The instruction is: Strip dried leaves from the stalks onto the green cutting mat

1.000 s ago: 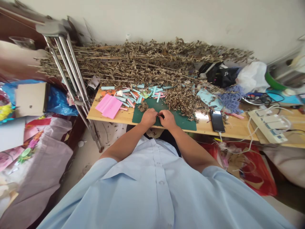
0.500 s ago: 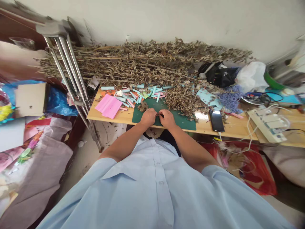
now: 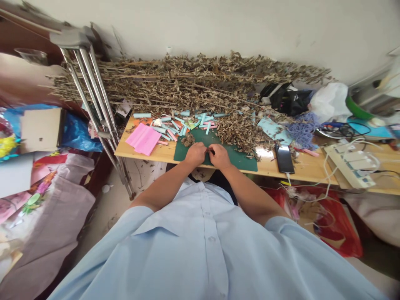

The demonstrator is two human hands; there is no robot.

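Observation:
My left hand point(image 3: 196, 153) and my right hand point(image 3: 219, 156) are close together over the front edge of a green mat point(image 3: 240, 162). The fingers of both are curled in, with the tips nearly meeting. Whatever they pinch is hidden or too small to name. Just beyond my left hand sits a small brown clump of crushed plant matter point(image 3: 188, 140). A heap of dried leaves point(image 3: 239, 133) covers the mat's right part. Behind the hands lie several blue and pink paper rolls point(image 3: 172, 134).
Long dried plant stalks point(image 3: 175, 79) line the wall. Pink paper sheets point(image 3: 143, 139) lie left on the wooden table point(image 3: 125, 150). To the right are a phone point(image 3: 284, 158), purple cord point(image 3: 303, 129) and a power strip point(image 3: 350, 160). Metal crutches point(image 3: 90, 83) lean at the left.
The view has shifted very slightly. Both hands stay in the same place over the mat, fingers still curled together.

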